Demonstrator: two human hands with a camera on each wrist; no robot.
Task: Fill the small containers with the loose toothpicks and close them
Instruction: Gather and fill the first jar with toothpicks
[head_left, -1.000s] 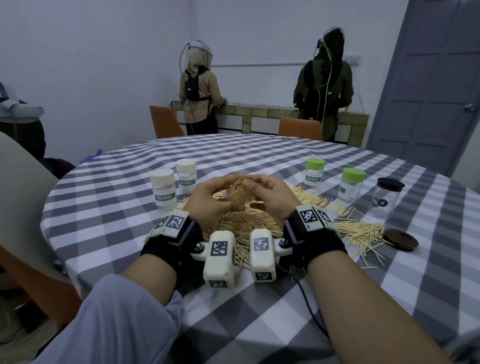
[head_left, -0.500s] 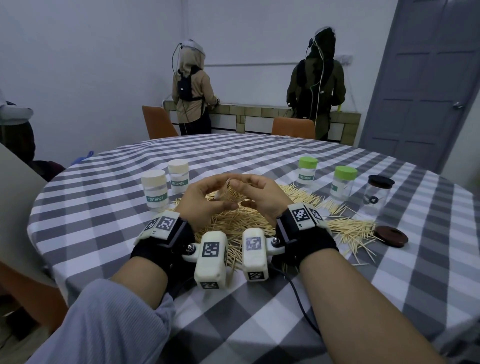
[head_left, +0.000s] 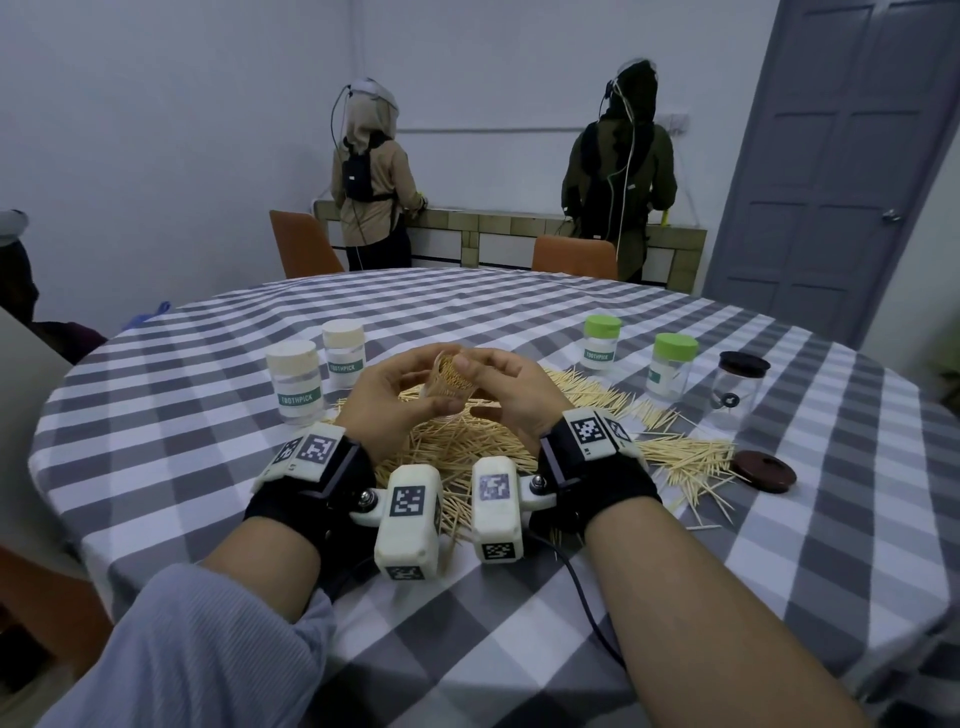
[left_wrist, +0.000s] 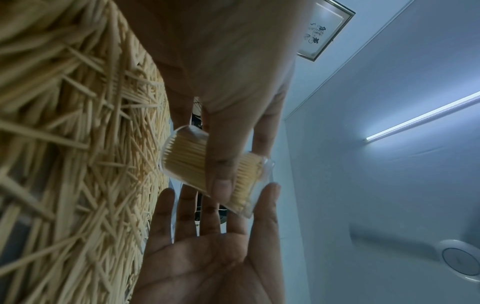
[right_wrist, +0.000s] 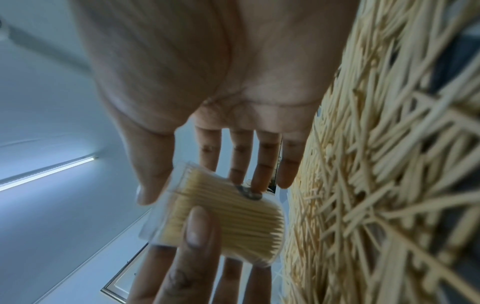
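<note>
A small clear container (head_left: 445, 385), packed with toothpicks and without a lid, is held tilted above the loose toothpick pile (head_left: 467, 447). My left hand (head_left: 410, 387) grips it, thumb across its side in the left wrist view (left_wrist: 221, 183), fingers behind. My right hand (head_left: 480, 371) has its fingers straight, and its thumb and fingertips (right_wrist: 259, 183) touch the container (right_wrist: 228, 224) near its mouth. The container (left_wrist: 182, 156) shows full in both wrist views, with the pile (left_wrist: 78, 144) (right_wrist: 376, 164) just below.
On the checked table (head_left: 519, 649) stand two beige-lidded containers (head_left: 293, 382) (head_left: 343, 353) at the left, and two green-lidded ones (head_left: 601, 343) (head_left: 672, 366) and a dark-lidded jar (head_left: 737, 389) at the right. A brown lid (head_left: 763, 470) lies by the pile. Two people stand at the far wall.
Both hands stay together on the container over the pile. The container has tipped so that its open mouth faces me more.
</note>
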